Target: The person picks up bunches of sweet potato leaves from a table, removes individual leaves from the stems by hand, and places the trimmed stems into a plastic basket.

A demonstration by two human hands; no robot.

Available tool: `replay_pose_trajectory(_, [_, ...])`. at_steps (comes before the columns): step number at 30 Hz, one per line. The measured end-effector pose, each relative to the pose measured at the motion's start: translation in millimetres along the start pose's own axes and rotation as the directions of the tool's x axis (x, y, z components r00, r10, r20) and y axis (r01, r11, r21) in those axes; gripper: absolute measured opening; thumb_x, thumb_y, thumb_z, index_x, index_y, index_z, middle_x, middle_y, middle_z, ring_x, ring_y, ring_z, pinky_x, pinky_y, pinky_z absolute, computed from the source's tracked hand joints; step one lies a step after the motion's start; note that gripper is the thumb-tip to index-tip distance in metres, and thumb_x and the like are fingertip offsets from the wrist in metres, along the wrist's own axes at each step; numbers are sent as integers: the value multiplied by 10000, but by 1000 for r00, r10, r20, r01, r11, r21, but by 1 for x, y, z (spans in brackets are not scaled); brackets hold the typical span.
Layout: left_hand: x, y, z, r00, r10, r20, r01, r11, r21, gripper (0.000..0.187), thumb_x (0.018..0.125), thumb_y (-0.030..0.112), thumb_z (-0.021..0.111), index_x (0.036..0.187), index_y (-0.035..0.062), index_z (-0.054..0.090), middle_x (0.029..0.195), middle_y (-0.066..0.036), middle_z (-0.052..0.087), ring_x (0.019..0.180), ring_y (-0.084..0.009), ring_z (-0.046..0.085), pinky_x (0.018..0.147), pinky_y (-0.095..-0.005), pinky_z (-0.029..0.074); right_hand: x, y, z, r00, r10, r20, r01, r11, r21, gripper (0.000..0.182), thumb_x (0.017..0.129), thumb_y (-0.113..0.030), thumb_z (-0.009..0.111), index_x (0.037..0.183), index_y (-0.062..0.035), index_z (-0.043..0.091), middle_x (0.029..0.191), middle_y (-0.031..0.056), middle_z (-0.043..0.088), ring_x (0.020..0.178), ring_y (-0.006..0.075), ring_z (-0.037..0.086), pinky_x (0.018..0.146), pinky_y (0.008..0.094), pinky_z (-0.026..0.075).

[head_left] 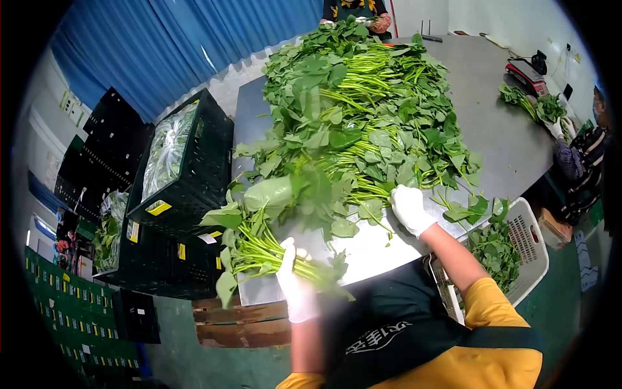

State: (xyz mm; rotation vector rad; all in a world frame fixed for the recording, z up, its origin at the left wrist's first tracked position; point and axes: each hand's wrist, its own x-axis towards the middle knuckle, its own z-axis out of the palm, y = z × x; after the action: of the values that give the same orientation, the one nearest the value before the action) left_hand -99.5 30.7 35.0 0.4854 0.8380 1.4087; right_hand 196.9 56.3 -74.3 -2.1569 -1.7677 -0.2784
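My left hand point(293, 272), in a white glove, is closed around a bunch of long-stemmed leafy greens point(256, 249) near the table's front left corner. Its leaves point up and left, and the stem ends are blurred at the right. My right hand point(412, 211), gloved too, rests at the near edge of a large pile of the same greens point(389, 139). Its fingers are curled at some stems there; the fingertips are partly hidden. The pile covers the middle of the metal table point(476, 91), stems and leaves in layers.
At my right stands a white basket point(534, 240) with loose greens. Dark green crates point(204, 159) are stacked at the left, the top one holding bagged greens point(170, 146). One person point(356, 10) stands at the far end; another point(576, 146) handles greens near a red scale point(528, 74).
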Motion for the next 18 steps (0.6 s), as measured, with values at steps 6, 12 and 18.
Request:
replay_pose_trajectory(6, [4, 2, 0, 998, 9, -65, -9, 1000, -4, 222, 889, 127, 587, 1087, 43, 535, 711, -43, 544, 655, -141, 524, 621, -258, 446, 4, -24, -55, 977, -175, -118, 167, 983, -76, 171, 750, -176, 636, 638, -66, 568, 631, 132, 567, 570, 301, 585, 532, 402, 449])
replay_pose_trajectory(12, [1, 10, -4, 996, 15, -91, -20, 998, -59, 176, 893, 100, 568, 1054, 46, 520, 725, -57, 547, 629, -158, 524, 626, -333, 488, 9, -24, -85, 980, 53, -192, -20, 985, 170, 202, 762, -256, 623, 680, -73, 610, 678, 130, 604, 600, 321, 607, 544, 408, 475])
replay_pose_trajectory(18, [5, 12, -10, 995, 34, -99, -32, 999, 14, 181, 903, 108, 555, 1067, 42, 514, 725, -61, 543, 646, -171, 542, 640, -351, 500, -6, -6, -128, 829, 374, -416, -121, 846, 519, 82, 764, -67, 680, 770, 9, 651, 698, 81, 614, 582, 155, 564, 553, 282, 450])
